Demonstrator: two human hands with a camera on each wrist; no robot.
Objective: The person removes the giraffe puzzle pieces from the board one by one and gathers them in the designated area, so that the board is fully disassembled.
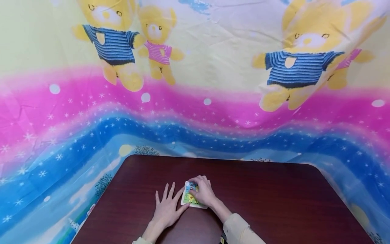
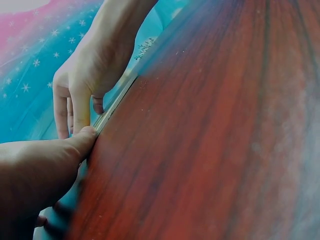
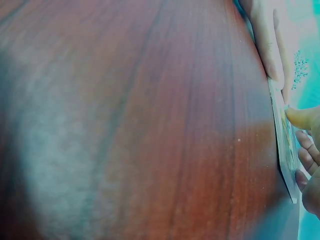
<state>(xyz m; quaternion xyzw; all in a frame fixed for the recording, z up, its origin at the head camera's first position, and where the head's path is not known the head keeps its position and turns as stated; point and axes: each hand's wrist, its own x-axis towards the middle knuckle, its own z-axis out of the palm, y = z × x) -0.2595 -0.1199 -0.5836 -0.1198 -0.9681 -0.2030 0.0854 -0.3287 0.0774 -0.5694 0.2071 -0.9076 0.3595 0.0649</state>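
Note:
A small flat picture board [image 1: 190, 200] with a pale border and a bright, cartoon-like print lies on the table, its right part covered by my right hand [image 1: 203, 193]. That hand reaches over the board with bent fingers, and its thumb touches the print. Whether it pinches a piece there is hidden. My left hand [image 1: 167, 209] lies with fingers spread, thumb and forefinger touching the board's left side. In the left wrist view the board [image 2: 117, 100] appears as a thin pale edge beside the left thumb. From the right wrist, the board [image 3: 284, 155] shows nearly edge-on.
The dark red-brown wooden table [image 1: 274, 200] has rounded far corners. Behind it and along its sides hangs a cloth [image 1: 213, 135] printed with bears, stars and coloured bands. A pale sleeve [image 1: 239, 227] covers the right forearm, with a dark band [image 1: 223, 238] at the wrist.

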